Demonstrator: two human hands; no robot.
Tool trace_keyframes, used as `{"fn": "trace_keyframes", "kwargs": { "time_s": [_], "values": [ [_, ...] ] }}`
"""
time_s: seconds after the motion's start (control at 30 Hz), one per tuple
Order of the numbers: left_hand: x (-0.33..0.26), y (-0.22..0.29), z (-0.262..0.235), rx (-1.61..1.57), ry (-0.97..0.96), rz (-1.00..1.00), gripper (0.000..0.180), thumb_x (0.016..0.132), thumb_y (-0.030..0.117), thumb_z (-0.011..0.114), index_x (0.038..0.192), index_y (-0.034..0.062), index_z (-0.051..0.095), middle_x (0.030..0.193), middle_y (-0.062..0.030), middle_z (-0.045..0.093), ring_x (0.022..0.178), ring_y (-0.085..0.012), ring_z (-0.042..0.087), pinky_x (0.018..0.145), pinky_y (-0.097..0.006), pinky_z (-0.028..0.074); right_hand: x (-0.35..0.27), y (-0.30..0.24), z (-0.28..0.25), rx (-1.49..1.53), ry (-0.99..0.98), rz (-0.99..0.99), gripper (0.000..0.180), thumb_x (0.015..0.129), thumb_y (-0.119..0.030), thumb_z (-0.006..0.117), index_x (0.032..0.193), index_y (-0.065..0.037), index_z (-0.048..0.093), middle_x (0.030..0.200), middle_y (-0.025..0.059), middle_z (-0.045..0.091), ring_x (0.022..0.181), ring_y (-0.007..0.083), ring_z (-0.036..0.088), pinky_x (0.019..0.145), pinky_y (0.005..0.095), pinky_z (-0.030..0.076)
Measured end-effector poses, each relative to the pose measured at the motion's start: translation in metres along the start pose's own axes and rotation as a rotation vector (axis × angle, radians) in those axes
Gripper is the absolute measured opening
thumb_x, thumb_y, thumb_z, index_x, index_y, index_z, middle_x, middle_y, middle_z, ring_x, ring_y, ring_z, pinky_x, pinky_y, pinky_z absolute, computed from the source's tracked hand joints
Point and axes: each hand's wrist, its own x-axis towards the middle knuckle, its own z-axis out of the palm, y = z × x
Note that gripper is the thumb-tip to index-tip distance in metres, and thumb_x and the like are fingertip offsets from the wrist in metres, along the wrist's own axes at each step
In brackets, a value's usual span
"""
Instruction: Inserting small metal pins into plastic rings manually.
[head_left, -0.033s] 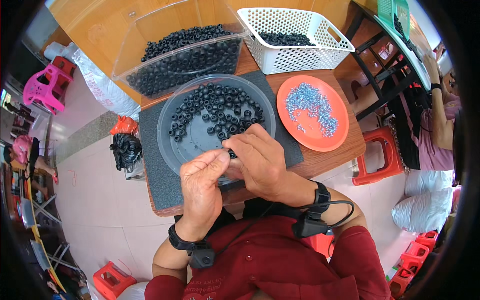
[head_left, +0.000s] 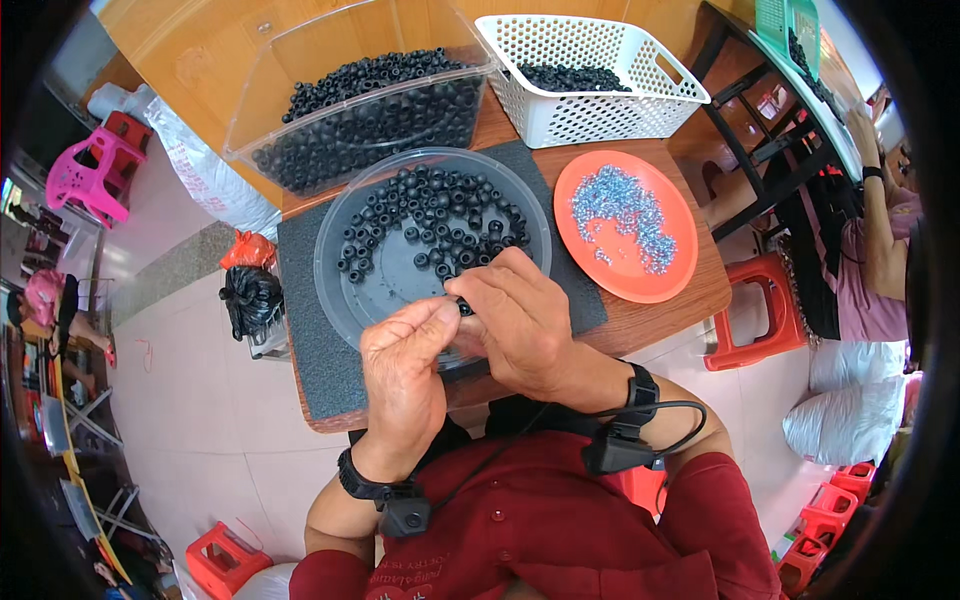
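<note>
My left hand [head_left: 405, 350] and my right hand [head_left: 525, 320] meet over the near rim of a round clear tub [head_left: 335, 300]. Between their pinched fingertips is a small black ring-shaped piece [head_left: 465, 309], partly covered by the fingers. Both hands are closed on it; whether anything else is in them I cannot make out. Many loose black pieces [head_left: 420, 205] of the same look lie in the tub, mostly toward its far side. Right of the tub, an orange plate [head_left: 620, 283] carries a scatter of tiny shiny silvery-blue parts [head_left: 625, 205].
Behind the tub stand a clear bin [head_left: 245, 125] heaped with black pieces and a white perforated basket [head_left: 600, 125]. A dark grey mat [head_left: 325, 385] lies under the tub on the wooden table [head_left: 680, 300]. Another person's arm [head_left: 875, 215] works at a table to the right.
</note>
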Motion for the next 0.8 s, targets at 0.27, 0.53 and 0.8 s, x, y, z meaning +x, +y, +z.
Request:
{"fn": "trace_keyframes", "kwargs": {
  "time_s": [0.27, 0.53, 0.8],
  "values": [
    [0.001, 0.002, -0.003, -0.012, -0.023, 0.007, 0.016, 0.088, 0.006, 0.056, 0.091, -0.0076, 0.065, 0.081, -0.0068, 0.065, 0.073, -0.0098, 0.057, 0.07, -0.023, 0.044, -0.002, 0.001, 0.003, -0.033, 0.0, -0.025, 0.038, 0.056, -0.002, 0.068, 0.091, 0.007, 0.057, 0.079, 0.0156, 0.057, 0.066, 0.0297, 0.052, 0.057, 0.0367, 0.045],
    [-0.001, 0.009, 0.002, 0.082, -0.08, -0.031, 0.018, 0.089, 0.008, 0.057, 0.09, -0.008, 0.065, 0.08, -0.0112, 0.066, 0.07, -0.0154, 0.063, 0.069, -0.027, 0.05, -0.004, -0.002, -0.007, -0.05, -0.045, -0.041, 0.036, 0.057, -0.002, 0.067, 0.09, 0.008, 0.058, 0.08, 0.0156, 0.058, 0.065, 0.0286, 0.052, 0.057, 0.0359, 0.045],
    [0.03, 0.032, -0.034, 0.508, 0.089, 0.077, 0.017, 0.086, 0.01, 0.061, 0.094, -0.0046, 0.065, 0.08, -0.0122, 0.067, 0.069, -0.0147, 0.062, 0.066, -0.025, 0.047, 0.015, 0.034, -0.048, -0.211, -0.156, -0.014, 0.026, 0.067, -0.001, 0.07, 0.089, 0.003, 0.058, 0.078, 0.0143, 0.057, 0.07, 0.0308, 0.054, 0.061, 0.0387, 0.044]
  ]
}}
